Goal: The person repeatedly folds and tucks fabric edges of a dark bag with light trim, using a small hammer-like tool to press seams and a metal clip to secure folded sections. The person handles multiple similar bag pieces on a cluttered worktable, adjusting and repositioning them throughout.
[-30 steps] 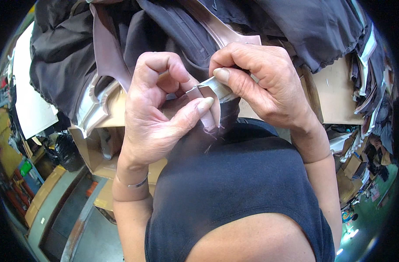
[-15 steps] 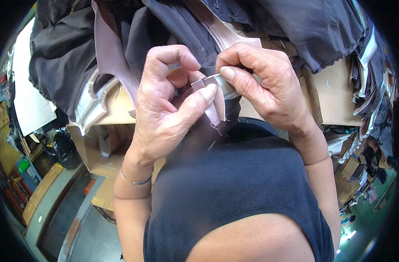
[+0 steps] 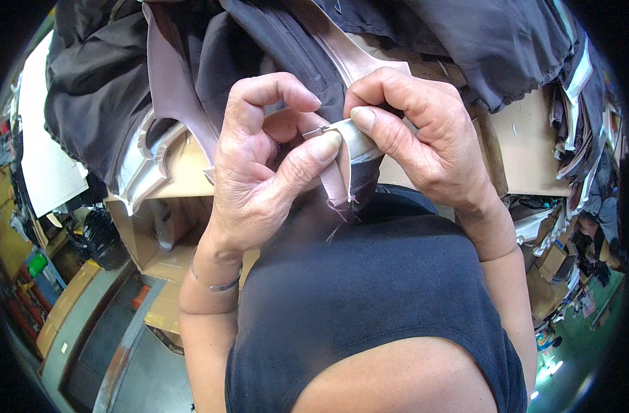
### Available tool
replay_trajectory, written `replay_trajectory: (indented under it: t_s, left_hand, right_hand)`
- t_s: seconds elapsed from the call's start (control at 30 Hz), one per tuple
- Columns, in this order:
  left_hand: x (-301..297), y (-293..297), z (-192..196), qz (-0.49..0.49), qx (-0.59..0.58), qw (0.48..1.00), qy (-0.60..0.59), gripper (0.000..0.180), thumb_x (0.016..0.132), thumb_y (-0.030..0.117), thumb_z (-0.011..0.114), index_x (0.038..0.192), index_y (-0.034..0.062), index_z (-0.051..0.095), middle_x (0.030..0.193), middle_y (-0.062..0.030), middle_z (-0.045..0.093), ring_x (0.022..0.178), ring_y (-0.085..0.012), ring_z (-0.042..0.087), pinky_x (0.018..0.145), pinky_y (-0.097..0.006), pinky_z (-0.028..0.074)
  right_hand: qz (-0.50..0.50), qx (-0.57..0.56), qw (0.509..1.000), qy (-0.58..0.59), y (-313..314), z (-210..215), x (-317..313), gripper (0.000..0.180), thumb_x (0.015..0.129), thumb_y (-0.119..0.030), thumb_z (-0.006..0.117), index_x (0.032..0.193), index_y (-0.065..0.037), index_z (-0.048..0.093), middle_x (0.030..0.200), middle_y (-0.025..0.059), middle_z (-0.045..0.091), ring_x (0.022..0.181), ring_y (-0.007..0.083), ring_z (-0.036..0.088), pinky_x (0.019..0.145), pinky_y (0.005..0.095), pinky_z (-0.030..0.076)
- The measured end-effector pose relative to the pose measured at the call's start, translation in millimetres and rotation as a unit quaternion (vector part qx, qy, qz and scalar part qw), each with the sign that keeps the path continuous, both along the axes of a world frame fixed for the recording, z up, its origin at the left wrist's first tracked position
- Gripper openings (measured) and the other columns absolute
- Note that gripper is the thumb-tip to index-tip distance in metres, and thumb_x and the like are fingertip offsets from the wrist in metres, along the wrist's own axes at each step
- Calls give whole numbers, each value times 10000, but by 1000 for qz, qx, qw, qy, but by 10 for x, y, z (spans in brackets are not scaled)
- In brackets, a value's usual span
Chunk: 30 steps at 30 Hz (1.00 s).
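Observation:
In front of my chest, a pale pink strip of leather-like trim (image 3: 336,180) with frayed threads at its lower end joins dark garment fabric (image 3: 365,180). My left hand (image 3: 259,158) pinches the strip, thumb on top and index finger curled above it. My right hand (image 3: 418,134) grips the upper edge of a whitish backed part (image 3: 359,141) between thumb and fingers. A small dark, shiny bit shows at the fold by my left thumb; I cannot make out what it is. My left fingers behind the strip are partly hidden.
Dark garments with pink trim (image 3: 168,76) cover the table (image 3: 535,151) ahead. White-edged trim pieces (image 3: 142,165) lie at its left. A cardboard box (image 3: 139,234) sits below the left side; stacked fabric pieces (image 3: 579,131) hang at the right.
My right hand has shifted slightly right and down. The strip's upper edge is turned further, showing more whitish backing, and its frayed lower end has moved a little.

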<state>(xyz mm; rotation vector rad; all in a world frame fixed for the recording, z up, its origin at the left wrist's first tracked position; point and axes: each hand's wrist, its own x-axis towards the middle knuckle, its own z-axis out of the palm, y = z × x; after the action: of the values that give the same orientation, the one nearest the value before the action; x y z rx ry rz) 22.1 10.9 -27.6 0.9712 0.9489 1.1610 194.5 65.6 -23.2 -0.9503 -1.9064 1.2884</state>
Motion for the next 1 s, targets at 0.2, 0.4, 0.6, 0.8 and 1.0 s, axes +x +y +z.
replay_trajectory:
  t_s: [0.2, 0.4, 0.6, 0.8, 1.0]
  left_hand:
    - [-3, 10, -49, -4, 45, 999, 12, 355, 788, -83, 544, 1068, 49, 370, 807, -62, 568, 706, -70, 551, 614, -186, 448]
    - [26, 91, -77, 20, 57, 998, 13, 294, 785, -95, 523, 1045, 28, 459, 837, -56, 578, 696, -61, 547, 606, -184, 454]
    - [1, 107, 123, -36, -121, 991, -45, 337, 816, -76, 474, 1138, 19, 506, 894, -73, 591, 631, -102, 573, 591, -243, 484]
    - [-42, 116, -53, -22, -22, 999, 33, 390, 783, -102, 469, 1155, 5, 517, 970, -78, 608, 701, -77, 564, 626, -208, 465]
    - [-53, 149, 47, -67, -60, 995, 52, 516, 841, 14, 558, 1282, 27, 290, 762, -55, 559, 679, -118, 576, 607, -235, 483]
  right_hand:
    - [10, 1, 1000, 11, -33, -25, -36, 48, 785, -52, 568, 801, -7, 577, 652, 131, 554, 570, 254, 556, 529, 311, 429]
    - [8, 4, 1000, 6, -2, -61, -26, 53, 788, -61, 563, 803, -10, 568, 662, 147, 551, 585, 282, 559, 535, 333, 429]
    - [53, 20, 997, -54, 11, 3, 2, 65, 789, -53, 525, 831, -6, 544, 738, 177, 557, 677, 350, 555, 594, 386, 434]
    - [33, -65, 997, -40, 39, -12, -46, 83, 770, -28, 532, 836, 6, 569, 728, 159, 578, 672, 313, 580, 620, 365, 448]
    - [21, -65, 997, -43, 68, 33, 4, 69, 794, -50, 544, 820, 5, 575, 717, 150, 592, 661, 303, 590, 605, 349, 453]
